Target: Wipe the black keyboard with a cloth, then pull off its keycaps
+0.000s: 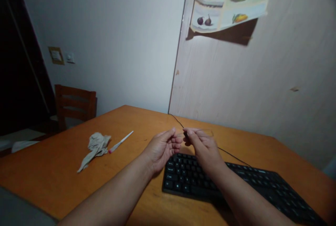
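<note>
Pinching thin see-through thing (211,132) by far edge of keyboard (189,177), right hand (206,145) had it up, prob for visibility | left hand (163,149) half-curled, couldn't tell if gripping | cloth (97,145), white stick (123,140) sat left, maybe for elbow room

The keyboard (190,177) is matt plastic, the table (63,156) smooth wood, the rag (98,144) wrinkled cloth.

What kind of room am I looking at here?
Probably a room in a home, perhaps a dining or study corner: a wooden table with a keyboard on it, a slatted wooden chair, and a sheet of fruit pictures on the wall.
</note>
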Demonstrator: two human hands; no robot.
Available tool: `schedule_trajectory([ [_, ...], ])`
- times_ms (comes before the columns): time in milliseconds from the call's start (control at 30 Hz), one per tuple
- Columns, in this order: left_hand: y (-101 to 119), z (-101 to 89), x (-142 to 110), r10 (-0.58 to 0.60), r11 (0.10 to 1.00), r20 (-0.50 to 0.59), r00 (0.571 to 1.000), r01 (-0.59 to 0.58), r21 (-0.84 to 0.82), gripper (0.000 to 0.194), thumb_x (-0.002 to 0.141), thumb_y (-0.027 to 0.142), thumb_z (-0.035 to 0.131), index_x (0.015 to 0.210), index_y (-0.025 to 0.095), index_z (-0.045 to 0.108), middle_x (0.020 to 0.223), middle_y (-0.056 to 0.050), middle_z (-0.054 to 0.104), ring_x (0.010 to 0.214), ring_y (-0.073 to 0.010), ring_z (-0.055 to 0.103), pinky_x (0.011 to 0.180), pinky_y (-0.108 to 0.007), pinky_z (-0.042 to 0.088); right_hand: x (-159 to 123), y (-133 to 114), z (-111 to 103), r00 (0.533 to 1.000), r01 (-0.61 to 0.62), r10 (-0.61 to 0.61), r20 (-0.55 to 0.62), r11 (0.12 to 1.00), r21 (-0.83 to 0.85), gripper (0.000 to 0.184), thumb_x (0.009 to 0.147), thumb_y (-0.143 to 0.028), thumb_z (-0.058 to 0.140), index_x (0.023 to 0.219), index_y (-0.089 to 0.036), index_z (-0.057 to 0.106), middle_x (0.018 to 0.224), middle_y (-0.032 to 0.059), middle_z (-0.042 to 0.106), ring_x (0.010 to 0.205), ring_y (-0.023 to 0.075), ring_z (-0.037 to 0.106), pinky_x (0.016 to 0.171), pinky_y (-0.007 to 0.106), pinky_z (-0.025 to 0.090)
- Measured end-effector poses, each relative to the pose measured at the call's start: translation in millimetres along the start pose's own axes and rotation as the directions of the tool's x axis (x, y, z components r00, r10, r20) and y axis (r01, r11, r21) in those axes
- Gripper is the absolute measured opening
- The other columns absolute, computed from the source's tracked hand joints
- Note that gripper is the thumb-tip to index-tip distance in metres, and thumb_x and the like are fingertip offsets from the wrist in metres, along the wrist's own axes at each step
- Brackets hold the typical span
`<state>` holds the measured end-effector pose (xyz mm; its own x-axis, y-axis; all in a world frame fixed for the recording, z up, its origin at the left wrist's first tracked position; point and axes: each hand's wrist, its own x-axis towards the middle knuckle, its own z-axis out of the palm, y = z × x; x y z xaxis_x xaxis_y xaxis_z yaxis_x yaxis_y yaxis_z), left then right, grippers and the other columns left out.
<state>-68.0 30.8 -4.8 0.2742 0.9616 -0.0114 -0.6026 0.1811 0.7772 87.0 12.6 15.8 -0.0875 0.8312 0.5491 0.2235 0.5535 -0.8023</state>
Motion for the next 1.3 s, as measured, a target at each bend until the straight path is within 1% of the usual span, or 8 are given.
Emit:
schedule_trajectory([
  [67, 2.0, -5.3, 4.3, 0.067, 0.994, -0.145, 0.987, -0.054, 0.093, 0.025, 0.083, 0.038, 0.066, 0.078, 0.015, 0.056, 0.064, 0.0, 0.06, 0.048, -0.0066, 0.052, 0.047, -0.018, 0.04, 3.7, -3.5, -3.7, 0.991, -0.124, 0.127, -0.038, 0.989, 0.082, 0.041, 0.091, -0.05, 0.054, 0.103, -0.014, 0.07, 0.082, 0.0074, 0.067, 0.071, 0.0176, 0.063, 0.069, 0.033, 0.052],
  [133, 3.0, -10.1, 9.1, 0.148, 0.978, -0.229, 0.962, -0.107, 0.181, 0.026, 0.083, 0.039, 0.064, 0.075, 0.016, 0.053, 0.061, 0.002, 0.057, 0.044, -0.0057, 0.048, 0.045, -0.018, 0.035, 6.0, -4.1, -6.6, 0.981, -0.188, 0.193, -0.025, 0.973, 0.136, 0.045, 0.088, -0.054, 0.058, 0.104, -0.013, 0.068, 0.079, 0.0065, 0.067, 0.066, 0.0159, 0.063, 0.066, 0.031, 0.053],
  [367, 5.3, -20.7, 20.6, 0.253, 0.843, -0.263, 0.931, -0.078, 0.533, 0.016, 0.081, 0.031, 0.057, 0.076, 0.016, 0.057, 0.069, -0.002, 0.062, 0.05, -0.007, 0.048, 0.046, -0.019, 0.033, 7.2, 8.4, -0.3, 0.924, -0.337, 0.298, 0.238, 0.93, 0.147, 0.041, 0.085, -0.054, 0.062, 0.097, -0.014, 0.064, 0.075, 0.0024, 0.063, 0.067, 0.0147, 0.062, 0.065, 0.029, 0.051],
  [467, 5.0, -27.1, 25.1, 0.24, 0.83, -0.308, 0.92, -0.03, 0.557, 0.015, 0.079, 0.031, 0.057, 0.075, 0.017, 0.057, 0.069, -0.002, 0.062, 0.048, -0.0076, 0.047, 0.044, -0.019, 0.03, 10.9, 10.7, 3.7, 0.905, -0.335, 0.296, 0.306, 0.938, 0.085, 0.039, 0.083, -0.053, 0.063, 0.094, -0.016, 0.064, 0.076, 0.0017, 0.064, 0.067, 0.0149, 0.062, 0.064, 0.028, 0.049],
  [567, 2.1, -33.0, 29.2, 0.211, 0.828, -0.336, 0.918, 0.015, 0.561, 0.013, 0.077, 0.03, 0.058, 0.073, 0.018, 0.056, 0.067, -0.002, 0.061, 0.047, -0.0079, 0.046, 0.043, -0.02, 0.029, 17.0, 7.9, 5.7, 0.897, -0.321, 0.298, 0.327, 0.947, 0.018, 0.036, 0.081, -0.051, 0.066, 0.09, -0.016, 0.065, 0.076, 0.0018, 0.065, 0.068, 0.0149, 0.061, 0.064, 0.028, 0.047],
  [800, 2.0, -35.7, 29.7, 0.158, 0.79, -0.302, 0.94, 0.063, 0.61, 0.01, 0.074, 0.025, 0.057, 0.067, 0.018, 0.054, 0.062, -0.001, 0.059, 0.044, -0.0083, 0.044, 0.041, -0.021, 0.027, 22.7, 7.5, 9.7, 0.875, -0.3, 0.302, 0.378, 0.952, -0.067, 0.034, 0.083, -0.05, 0.064, 0.082, -0.016, 0.067, 0.065, 0.0003, 0.061, 0.058, 0.0126, 0.051, 0.057, 0.026, 0.04],
  [967, 6.0, -35.3, 28.9, 0.14, 0.777, -0.286, 0.948, 0.074, 0.625, 0.009, 0.072, 0.022, 0.058, 0.066, 0.017, 0.054, 0.059, -0.002, 0.058, 0.045, -0.0088, 0.045, 0.043, -0.021, 0.028, 20.1, 17.5, 10.6, 0.877, -0.241, 0.266, 0.401, 0.964, -0.112, 0.038, 0.083, -0.053, 0.063, 0.085, -0.016, 0.07, 0.067, 0.0018, 0.064, 0.061, 0.0146, 0.054, 0.058, 0.027, 0.041],
  [1300, 7.7, -36.2, 28.2, 0.128, 0.737, -0.271, 0.954, 0.092, 0.67, 0.006, 0.071, 0.022, 0.057, 0.067, 0.017, 0.055, 0.062, -0.003, 0.06, 0.046, -0.0102, 0.047, 0.044, -0.022, 0.031, 15.2, 16.6, 13.7, 0.865, -0.259, 0.295, 0.406, 0.955, -0.144, 0.035, 0.085, -0.051, 0.061, 0.079, -0.017, 0.068, 0.065, 0.0002, 0.062, 0.058, 0.0129, 0.05, 0.055, 0.026, 0.037],
])
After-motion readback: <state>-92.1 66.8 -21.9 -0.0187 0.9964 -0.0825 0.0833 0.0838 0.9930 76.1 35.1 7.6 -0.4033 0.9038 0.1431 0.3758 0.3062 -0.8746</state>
